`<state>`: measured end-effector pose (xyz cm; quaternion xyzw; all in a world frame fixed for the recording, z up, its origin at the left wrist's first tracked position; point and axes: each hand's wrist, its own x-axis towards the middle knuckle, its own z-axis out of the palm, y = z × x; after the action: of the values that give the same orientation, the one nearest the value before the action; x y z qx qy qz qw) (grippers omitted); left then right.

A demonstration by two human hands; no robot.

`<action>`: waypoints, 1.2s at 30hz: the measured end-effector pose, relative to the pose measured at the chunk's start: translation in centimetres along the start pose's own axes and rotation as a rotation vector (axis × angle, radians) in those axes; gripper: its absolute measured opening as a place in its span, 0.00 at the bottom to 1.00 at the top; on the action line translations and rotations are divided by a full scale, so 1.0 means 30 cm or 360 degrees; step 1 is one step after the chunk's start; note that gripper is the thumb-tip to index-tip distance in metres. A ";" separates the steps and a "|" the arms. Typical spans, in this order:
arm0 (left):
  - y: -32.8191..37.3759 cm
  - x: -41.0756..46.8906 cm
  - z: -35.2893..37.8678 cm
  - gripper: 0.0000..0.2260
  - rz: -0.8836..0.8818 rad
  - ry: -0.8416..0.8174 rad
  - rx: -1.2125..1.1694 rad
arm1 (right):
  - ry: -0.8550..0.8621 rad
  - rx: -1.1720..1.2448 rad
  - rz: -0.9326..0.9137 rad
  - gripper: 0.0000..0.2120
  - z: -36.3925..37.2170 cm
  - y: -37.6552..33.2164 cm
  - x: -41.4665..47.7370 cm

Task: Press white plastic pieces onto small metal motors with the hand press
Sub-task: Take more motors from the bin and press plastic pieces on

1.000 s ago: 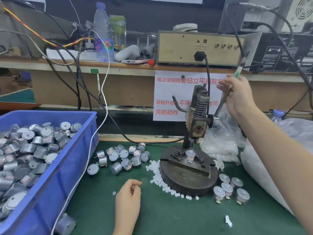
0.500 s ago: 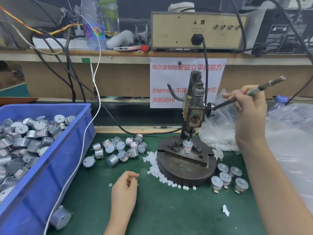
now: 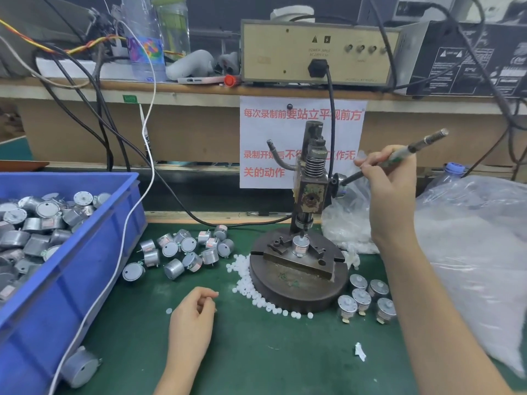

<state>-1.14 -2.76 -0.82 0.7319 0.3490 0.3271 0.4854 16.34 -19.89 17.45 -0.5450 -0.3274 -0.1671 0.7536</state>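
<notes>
**One motor under the ram, lever in my grip**

One small motor (image 3: pixel 300 246) stands upright in the fixture block on the round base (image 3: pixel 296 292) of the hand press (image 3: pixel 309 195). It sits directly below the ram, so the stroke comes straight down on its shaft. The ram's tip is right at the motor's top; whether a white piece sits between them is too small for me to tell.

My right hand (image 3: pixel 390 178) is clenched around the lever (image 3: pixel 422 142) partway along the rod, well out from the pivot, which I judge gives me better leverage. The wrist is raised, and the forearm climbs from the near right corner of the green mat (image 3: pixel 271 352).

My left hand (image 3: pixel 194 317) rests on the mat toward its front edge, just left of the base. The fingers are loosely curled with the thumb against the fingertips, and I cannot make out whether a piece is pinched there. It lies close to the white plastic pieces (image 3: pixel 251 289) heaped along the base's left and front rim, so the next one is a short reach.

Unpressed motors (image 3: pixel 182 252) lie tumbled between the base and the blue bin (image 3: pixel 94 252) at the mat's left edge. A small cluster of upright motors (image 3: pixel 368 297) stands apart by the base's front right, likely the finished ones. A clear plastic bag (image 3: pixel 470 238) sprawls along the right edge.
</notes>
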 end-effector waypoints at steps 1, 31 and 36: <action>0.001 0.000 0.001 0.13 -0.0003 0.0001 -0.0004 | -0.0003 -0.0007 -0.0014 0.09 0.000 0.003 0.000; 0.008 0.006 -0.001 0.13 -0.0009 0.0012 -0.0009 | -0.0383 -0.1231 0.0702 0.18 -0.002 0.310 -0.215; 0.008 0.005 0.000 0.13 -0.0018 0.0016 -0.0026 | -0.0716 -0.1470 0.0441 0.17 0.037 0.348 -0.234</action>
<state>-1.01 -2.72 -0.57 0.7242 0.3529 0.3309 0.4915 17.22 -15.95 5.49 -0.8806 -0.2982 -0.0719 0.3612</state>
